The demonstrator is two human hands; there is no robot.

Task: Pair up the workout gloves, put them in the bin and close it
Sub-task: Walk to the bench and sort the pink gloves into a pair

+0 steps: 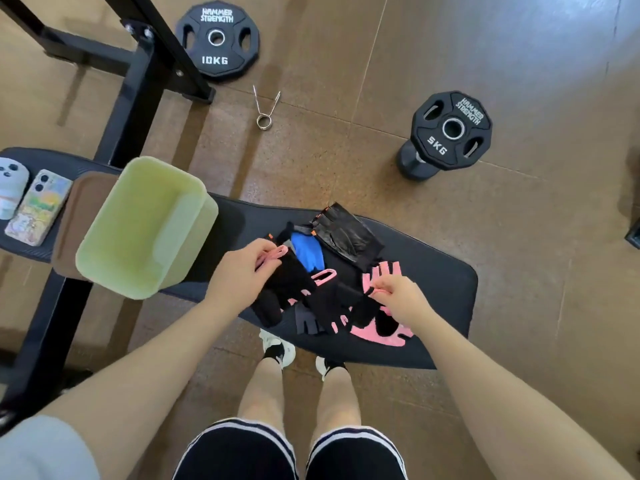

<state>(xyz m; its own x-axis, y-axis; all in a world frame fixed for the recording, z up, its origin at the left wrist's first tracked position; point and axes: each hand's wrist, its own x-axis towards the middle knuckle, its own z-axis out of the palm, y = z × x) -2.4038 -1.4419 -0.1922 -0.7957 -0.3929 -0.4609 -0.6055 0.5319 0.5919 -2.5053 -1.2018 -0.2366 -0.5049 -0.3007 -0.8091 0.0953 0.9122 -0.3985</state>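
Observation:
Several workout gloves lie in a heap on the black bench (446, 292). My left hand (242, 271) pinches the pink cuff of a black-and-pink glove (289, 282). My right hand (398, 299) pinches the edge of a pink-palmed glove (381, 327). Another black-and-pink glove (329, 299) rests between them. A blue glove (308, 252) and a black leather glove (346, 233) sit behind. The pale green bin (145, 233) stands open and empty at the left. Its brown lid (76, 216) lies under and beside it.
Two phones (38, 209) rest on the bench's left end. On the floor are a 10 kg plate (216, 39), a 5 kg plate (450, 129) on a dumbbell, and a spring collar (265, 109). A black rack frame (138, 74) stands at the left. My feet are under the bench.

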